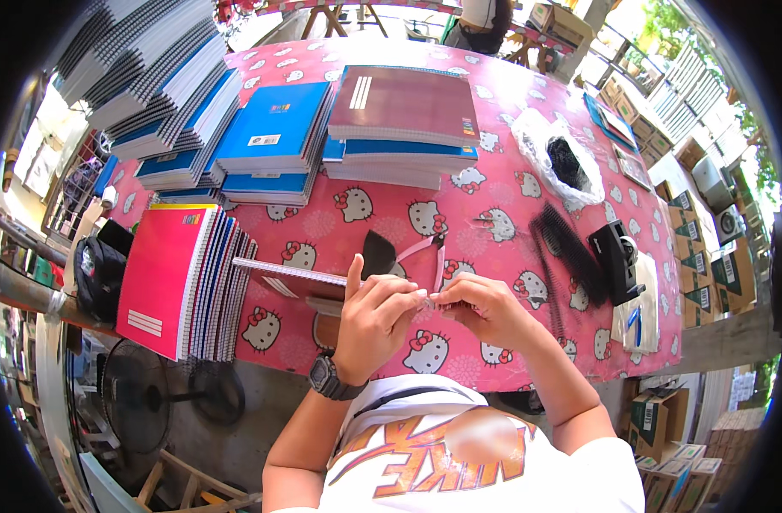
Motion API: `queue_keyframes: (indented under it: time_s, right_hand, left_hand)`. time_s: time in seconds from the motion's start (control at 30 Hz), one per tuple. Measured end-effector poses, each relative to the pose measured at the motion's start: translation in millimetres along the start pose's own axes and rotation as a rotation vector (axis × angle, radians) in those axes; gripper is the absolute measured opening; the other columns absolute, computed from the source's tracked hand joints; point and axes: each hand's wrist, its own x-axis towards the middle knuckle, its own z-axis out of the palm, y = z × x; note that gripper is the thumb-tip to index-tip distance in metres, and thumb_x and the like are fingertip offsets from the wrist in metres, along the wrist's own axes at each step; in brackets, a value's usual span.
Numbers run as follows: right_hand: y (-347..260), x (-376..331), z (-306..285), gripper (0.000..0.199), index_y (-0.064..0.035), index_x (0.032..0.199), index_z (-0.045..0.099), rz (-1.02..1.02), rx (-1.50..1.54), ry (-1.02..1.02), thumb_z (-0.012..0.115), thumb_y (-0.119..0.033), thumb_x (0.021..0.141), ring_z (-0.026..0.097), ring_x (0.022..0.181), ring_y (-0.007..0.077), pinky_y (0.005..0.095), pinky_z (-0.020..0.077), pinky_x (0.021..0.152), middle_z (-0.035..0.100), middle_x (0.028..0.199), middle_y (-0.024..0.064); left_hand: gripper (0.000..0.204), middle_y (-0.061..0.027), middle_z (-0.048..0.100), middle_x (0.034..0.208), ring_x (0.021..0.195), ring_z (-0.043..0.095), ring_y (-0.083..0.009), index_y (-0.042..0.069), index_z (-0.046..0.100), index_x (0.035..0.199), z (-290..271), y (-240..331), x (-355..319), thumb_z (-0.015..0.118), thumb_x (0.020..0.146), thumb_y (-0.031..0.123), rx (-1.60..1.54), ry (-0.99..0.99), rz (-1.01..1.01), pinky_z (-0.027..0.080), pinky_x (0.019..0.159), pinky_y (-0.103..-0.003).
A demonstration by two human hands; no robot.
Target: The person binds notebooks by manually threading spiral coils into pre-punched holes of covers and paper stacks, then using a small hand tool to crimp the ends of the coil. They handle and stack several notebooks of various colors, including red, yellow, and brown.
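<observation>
My left hand (376,318) and my right hand (481,301) meet at the fingertips above the near part of the table. Both pinch closed around something very small that I cannot make out. Just left of my left hand, a spiral-bound notebook (293,276) lies with its white coil edge showing. Beyond my fingers rest pink-handled pliers (440,255), with a dark flat piece (379,254) beside them. To the right of my right hand is a bundle of black binding coils (570,252).
Pink and red notebooks (164,282) stand stacked at left. Blue notebooks (276,124), a maroon-covered pile (404,103) and tall stacks (152,77) fill the far left. A plastic bag (528,137) holds black coils. A black desktop device (615,261) sits at right on the pink tablecloth (511,350).
</observation>
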Motion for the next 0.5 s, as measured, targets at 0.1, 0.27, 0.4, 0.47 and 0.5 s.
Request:
queue_keyframes:
  time_s: [0.1, 0.27, 0.4, 0.47, 0.5]
  right_hand:
    - [-1.8, -0.3, -2.6, 0.035, -0.0034, 0.108, 0.055, 0.130, 0.038, -0.081, 0.066, 0.000, 0.075, 0.062, 0.078, 0.0287, 0.0358, 0.0491, 0.065, 0.061, 0.083, 0.0109]
    - [-12.0, 6.1, -15.2, 0.037, -0.0054, 0.112, 0.053, 0.206, -0.050, -0.025, 0.065, -0.001, 0.078, 0.061, 0.074, 0.0210, 0.0303, 0.0479, 0.062, 0.061, 0.082, 0.0095]
    - [-14.7, 3.2, -13.8, 0.028, -0.0043, 0.112, 0.054, 0.302, 0.097, -0.063, 0.060, 0.000, 0.085, 0.058, 0.065, 0.0090, 0.0243, 0.0466, 0.057, 0.060, 0.074, 0.0054]
    - [1.1, 14.0, -15.5, 0.028, -0.0034, 0.117, 0.053, 0.482, 0.298, -0.250, 0.056, -0.001, 0.089, 0.057, 0.064, 0.0065, 0.0235, 0.0479, 0.060, 0.060, 0.071, 0.0034]
    - [14.5, 26.1, -16.0, 0.032, -0.0034, 0.120, 0.052, 0.501, 0.389, -0.341, 0.054, 0.000, 0.089, 0.059, 0.069, 0.0063, 0.0236, 0.0494, 0.064, 0.062, 0.075, 0.0042]
  left_hand:
    - [0.015, 0.0006, 0.065, 0.084, 0.083, 0.062, -0.0166, 0.013, 0.066, 0.082, 2.9, -2.7, 4.4, 0.070, 0.071, 0.004, -0.002, 0.004, -0.019, 0.021, 0.111, -0.044]
    - [0.022, 0.0013, 0.063, 0.088, 0.085, 0.059, -0.0154, 0.015, 0.064, 0.089, -2.5, 10.4, 16.7, 0.071, 0.070, 0.009, -0.054, -0.105, -0.131, 0.021, 0.106, -0.043]
    - [0.022, 0.0024, 0.058, 0.082, 0.083, 0.056, -0.0153, 0.016, 0.061, 0.089, -4.4, 4.4, 13.0, 0.071, 0.069, 0.011, 0.004, -0.217, 0.001, 0.026, 0.092, -0.039]
    - [0.012, 0.0036, 0.058, 0.083, 0.084, 0.056, -0.0138, 0.017, 0.062, 0.085, -10.9, 3.5, 4.6, 0.068, 0.075, 0.017, 0.087, -0.247, -0.007, 0.026, 0.093, -0.040]
    - [0.009, 0.0040, 0.059, 0.083, 0.085, 0.056, -0.0132, 0.017, 0.062, 0.084, -15.5, 1.1, -2.1, 0.067, 0.077, 0.019, 0.142, -0.236, -0.013, 0.027, 0.093, -0.040]
